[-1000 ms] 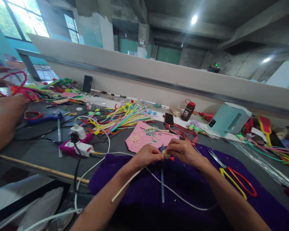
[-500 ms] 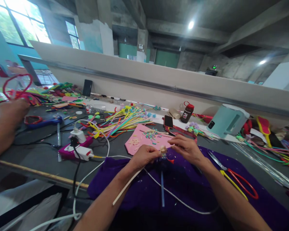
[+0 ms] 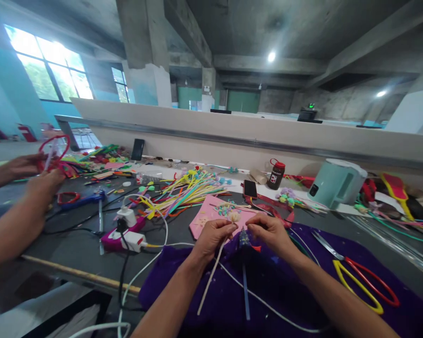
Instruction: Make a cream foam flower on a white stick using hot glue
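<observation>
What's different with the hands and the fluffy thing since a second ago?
The left hand moved the fluffy cream piece up and leftward, away from the dark nozzle; its stem swung steeper. The right hand came off the piece. The scissors and pink sheet stayed put.

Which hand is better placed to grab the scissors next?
Probably the right hand: it is nearer the scissors, which lie to its right on the purple cloth. The left hand is farther away and holds the cream stem.
</observation>
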`<state>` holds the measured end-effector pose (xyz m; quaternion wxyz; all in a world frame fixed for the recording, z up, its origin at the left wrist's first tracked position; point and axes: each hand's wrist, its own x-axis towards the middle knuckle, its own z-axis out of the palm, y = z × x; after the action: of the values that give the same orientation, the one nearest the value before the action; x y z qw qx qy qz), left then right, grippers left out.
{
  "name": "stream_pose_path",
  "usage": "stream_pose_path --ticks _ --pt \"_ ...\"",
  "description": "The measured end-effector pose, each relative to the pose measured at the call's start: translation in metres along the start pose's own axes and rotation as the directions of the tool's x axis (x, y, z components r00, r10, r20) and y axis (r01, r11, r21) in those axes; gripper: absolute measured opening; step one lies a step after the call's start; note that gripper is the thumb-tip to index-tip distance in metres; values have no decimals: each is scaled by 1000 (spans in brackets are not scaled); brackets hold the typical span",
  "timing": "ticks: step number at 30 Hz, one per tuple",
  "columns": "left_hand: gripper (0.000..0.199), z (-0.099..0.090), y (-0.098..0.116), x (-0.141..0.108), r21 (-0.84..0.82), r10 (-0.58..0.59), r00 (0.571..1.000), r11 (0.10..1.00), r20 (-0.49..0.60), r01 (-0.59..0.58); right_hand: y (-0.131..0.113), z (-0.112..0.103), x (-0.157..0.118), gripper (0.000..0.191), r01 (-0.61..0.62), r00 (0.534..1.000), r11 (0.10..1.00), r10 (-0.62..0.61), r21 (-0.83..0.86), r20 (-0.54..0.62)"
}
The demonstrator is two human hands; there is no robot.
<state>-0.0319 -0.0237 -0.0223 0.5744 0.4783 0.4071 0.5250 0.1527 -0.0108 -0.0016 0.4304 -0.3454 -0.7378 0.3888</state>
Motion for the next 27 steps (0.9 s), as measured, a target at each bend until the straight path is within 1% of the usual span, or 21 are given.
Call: stream_pose_path --ticks 2,4,9,14,17,22,27 --pt "32 1 0 -1 5 1 1000 1000 -9 -1 0 2 0 17 -39 999 997 40 61 -16" --pt "33 2 1 -1 16 4 1000 1000 -12 -4 1 4 1 17 -48 999 994 50 93 -17" --pt "31 2 3 -3 49 -5 1000 999 0 5 -2 9 1 17 -61 997 989 65 133 -28" --pt "27 1 2 -2 81 -10 999 997 42 7 1 13 0 18 -69 995 986 79 151 -59" --pt "25 2 2 -2 106 23 999 994 45 -28 3 14 0 19 -68 994 986 81 151 -78" --pt "24 4 2 -3 201 53 999 978 9 -54 2 12 1 20 -71 992 986 85 150 -93" --pt "22 6 2 -3 252 115 993 961 13 -115 2 12 2 25 -93 990 987 105 128 -90"
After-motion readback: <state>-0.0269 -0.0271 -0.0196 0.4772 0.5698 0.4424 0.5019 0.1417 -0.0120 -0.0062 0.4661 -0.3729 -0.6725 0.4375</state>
